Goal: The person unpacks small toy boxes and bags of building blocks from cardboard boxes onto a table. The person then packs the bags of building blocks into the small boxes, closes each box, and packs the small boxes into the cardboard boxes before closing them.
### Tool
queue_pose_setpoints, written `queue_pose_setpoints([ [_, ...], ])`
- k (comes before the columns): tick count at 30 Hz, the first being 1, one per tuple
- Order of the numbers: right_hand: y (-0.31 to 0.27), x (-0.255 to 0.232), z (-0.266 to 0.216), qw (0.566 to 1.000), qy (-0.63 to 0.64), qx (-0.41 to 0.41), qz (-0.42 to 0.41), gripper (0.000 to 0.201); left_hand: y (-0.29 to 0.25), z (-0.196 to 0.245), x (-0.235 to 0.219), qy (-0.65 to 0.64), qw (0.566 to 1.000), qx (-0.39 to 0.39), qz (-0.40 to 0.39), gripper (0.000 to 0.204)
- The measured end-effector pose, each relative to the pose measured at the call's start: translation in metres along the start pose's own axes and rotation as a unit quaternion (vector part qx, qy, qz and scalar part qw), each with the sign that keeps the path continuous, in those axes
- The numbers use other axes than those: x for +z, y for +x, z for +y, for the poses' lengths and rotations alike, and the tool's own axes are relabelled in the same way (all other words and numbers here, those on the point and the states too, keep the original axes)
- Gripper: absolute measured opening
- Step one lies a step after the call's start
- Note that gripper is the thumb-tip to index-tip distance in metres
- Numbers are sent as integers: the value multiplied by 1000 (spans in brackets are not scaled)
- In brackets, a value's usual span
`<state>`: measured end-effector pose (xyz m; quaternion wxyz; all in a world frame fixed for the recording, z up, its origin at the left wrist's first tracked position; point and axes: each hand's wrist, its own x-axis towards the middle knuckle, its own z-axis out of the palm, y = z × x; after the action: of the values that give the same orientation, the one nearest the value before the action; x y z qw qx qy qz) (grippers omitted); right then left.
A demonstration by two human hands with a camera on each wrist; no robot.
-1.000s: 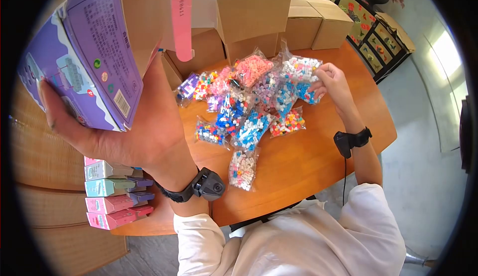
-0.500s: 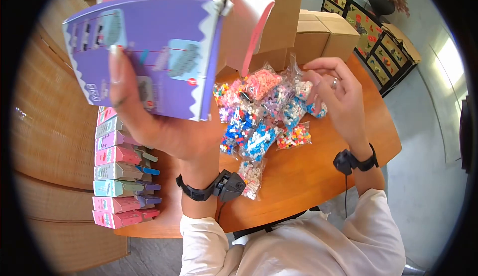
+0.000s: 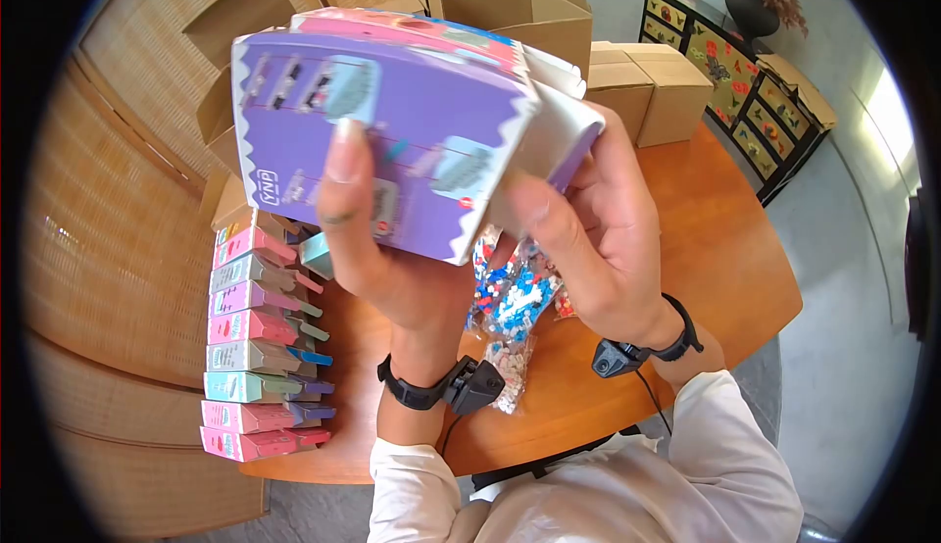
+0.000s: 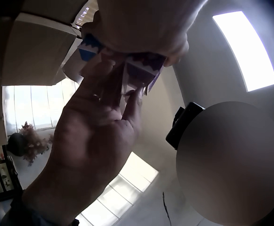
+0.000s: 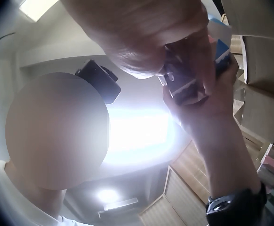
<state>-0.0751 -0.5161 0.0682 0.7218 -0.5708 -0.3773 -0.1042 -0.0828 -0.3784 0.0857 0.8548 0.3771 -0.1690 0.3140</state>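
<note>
My left hand [image 3: 417, 288] grips a purple printed box [image 3: 412, 141] high over the table, its thumb across the broad face. Behind that box, a pink box [image 3: 421, 28] is held in the same grasp. At the purple box's open right end, my right hand [image 3: 613, 249] pinches a cardboard flap [image 3: 583, 136] between thumb and fingers. The left wrist view shows the right hand [image 4: 92, 136] reaching up to the box ends. Below, clear bags of small coloured pieces [image 3: 524, 303] lie on the table, partly hidden by my hands.
A row of pastel boxes [image 3: 240, 327] with raised flaps lines the left side of the wooden table [image 3: 706, 249]. Brown cartons [image 3: 647, 92] stand at the back, one open [image 3: 534, 19]. A patterned cabinet [image 3: 711, 58] is beyond the far right corner.
My left hand has brought the boxes rightward and turned the purple face towards the head camera. The right hand has moved from beside the bags up to the box's open end and taken a flap.
</note>
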Motion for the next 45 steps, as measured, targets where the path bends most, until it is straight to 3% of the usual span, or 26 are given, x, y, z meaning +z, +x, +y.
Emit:
queue_pose_setpoints([
  [2,1,8,3,993,86,-32,72,56,0,0,0,-19,999,-46,-1,50],
  [4,5,7,10,990,83,-73,90,54,4,-2,1,-20,999,-35,31,50],
  [6,3,-2,17,973,-122,-176,83,44,4,0,8,-68,994,-39,78,50],
  [7,-1,-4,-1,980,-169,-92,44,35,5,-1,0,-11,999,-4,36,48],
  [10,-2,-5,0,987,-144,-62,36,30,4,-4,-5,-5,999,8,43,49],
  [11,-2,-9,2,990,-128,-49,28,41,4,-4,-5,-2,999,14,46,49],
  [15,-4,-4,2,996,-35,-63,51,49,4,-3,-5,9,997,43,63,50],
  [17,-7,0,-7,992,77,57,79,35,5,-3,-5,15,996,58,72,51],
  [21,-5,-7,1,990,120,51,48,33,5,-3,-5,29,992,87,88,52],
  [23,-6,-7,3,998,53,-20,40,32,5,-2,-5,35,990,100,97,53],
  [27,-4,-7,-14,992,89,23,84,12,7,-2,-4,50,985,117,118,54],
  [28,-5,-12,-14,992,86,26,86,12,9,-1,-5,49,985,113,119,54],
  [30,-10,-34,-12,973,200,108,46,12,16,7,-9,17,977,156,147,54],
  [31,-13,-47,-10,973,199,110,50,12,17,5,-22,59,971,207,107,54],
  [33,-18,-77,-6,972,165,159,63,13,23,14,-18,2,978,188,91,56],
  [36,-34,-137,12,969,24,175,174,16,26,19,-39,-79,980,172,57,72],
  [37,-42,-158,21,960,-25,180,212,15,27,9,-59,236,887,394,52,81],
  [38,-51,-177,30,948,-56,202,238,16,27,2,-72,515,653,553,42,90],
  [39,-59,-195,40,935,-87,222,264,16,22,1,-73,514,651,557,45,90],
  [41,-83,-236,66,918,-134,258,270,17,9,1,-73,578,577,577,-12,98],
  [43,-96,-259,86,897,-179,295,277,19,4,-23,-102,485,650,585,-16,64],
  [45,-107,-270,97,827,-330,402,215,22,-16,3,-194,704,497,501,-81,82],
])
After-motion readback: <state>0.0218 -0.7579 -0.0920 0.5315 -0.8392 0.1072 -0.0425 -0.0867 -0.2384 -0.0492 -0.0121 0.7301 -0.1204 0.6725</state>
